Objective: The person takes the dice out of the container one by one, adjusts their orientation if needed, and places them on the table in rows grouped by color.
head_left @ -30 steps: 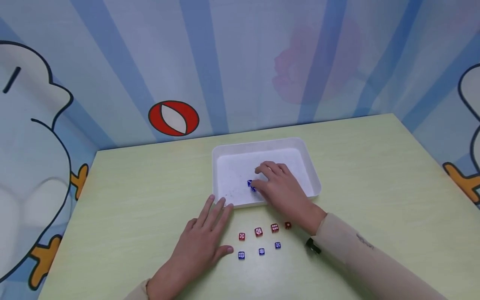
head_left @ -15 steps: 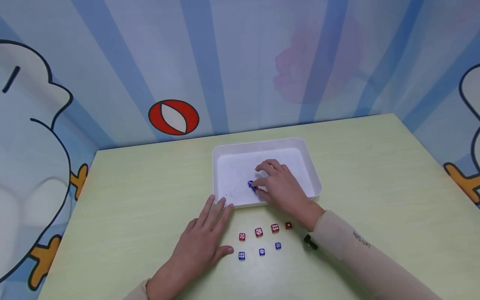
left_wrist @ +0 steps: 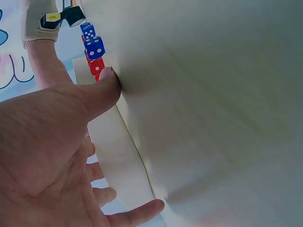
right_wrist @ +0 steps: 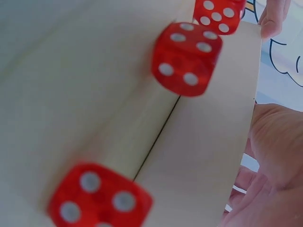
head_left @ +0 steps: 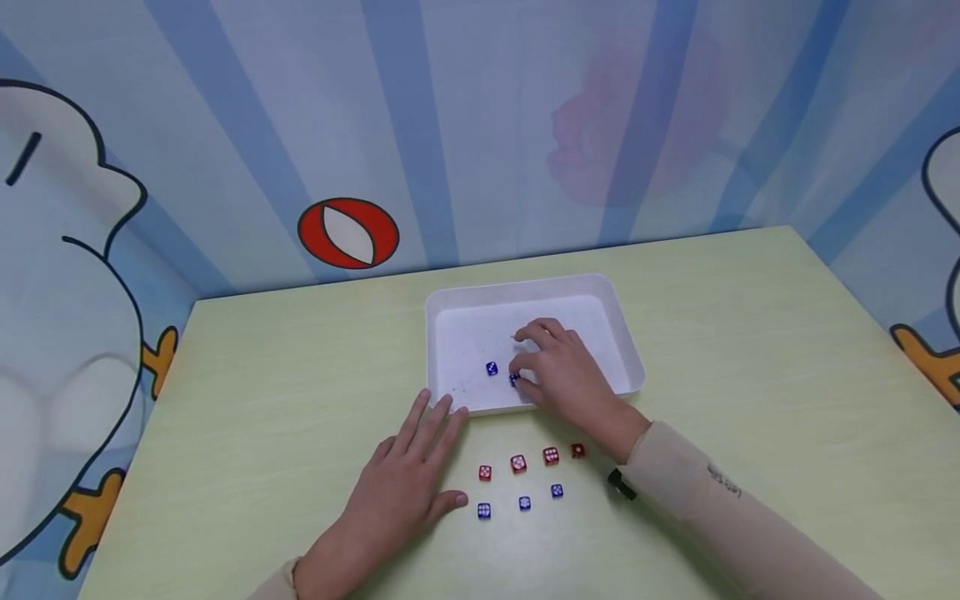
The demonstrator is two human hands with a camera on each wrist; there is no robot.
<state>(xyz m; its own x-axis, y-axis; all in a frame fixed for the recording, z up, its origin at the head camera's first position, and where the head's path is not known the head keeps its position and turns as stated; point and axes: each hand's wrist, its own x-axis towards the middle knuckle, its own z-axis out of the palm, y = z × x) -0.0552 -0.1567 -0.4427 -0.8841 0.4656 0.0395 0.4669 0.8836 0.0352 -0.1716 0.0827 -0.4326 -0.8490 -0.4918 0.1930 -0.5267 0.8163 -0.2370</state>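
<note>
My right hand [head_left: 566, 371] reaches over the front wall of the white tray [head_left: 457, 346]. Its thumb and index finger pinch a blue die [head_left: 514, 379] low over the tray floor. Another blue die [head_left: 492, 368] lies loose just left of it. My left hand [head_left: 408, 475] is spread out, its fingertips at the tray's front left corner and its thumb near a blue die [head_left: 484, 511] on the table. The right wrist view shows the right hand [right_wrist: 279, 161] beyond the tray wall, fingers mostly hidden. In the left wrist view the left hand's thumb [left_wrist: 106, 90] is extended.
In front of the tray, several red dice such as this red die [head_left: 518, 463] form a row on the pale table [head_left: 300, 392]. Three blue dice, among them a blue die [head_left: 524, 503], line up nearer me. A patterned wall [head_left: 510, 150] rises behind the table.
The two blue dice in the tray, close together before, are now apart: one sits slightly left, the other is between the right thumb and index finger. My left hand stays put.
</note>
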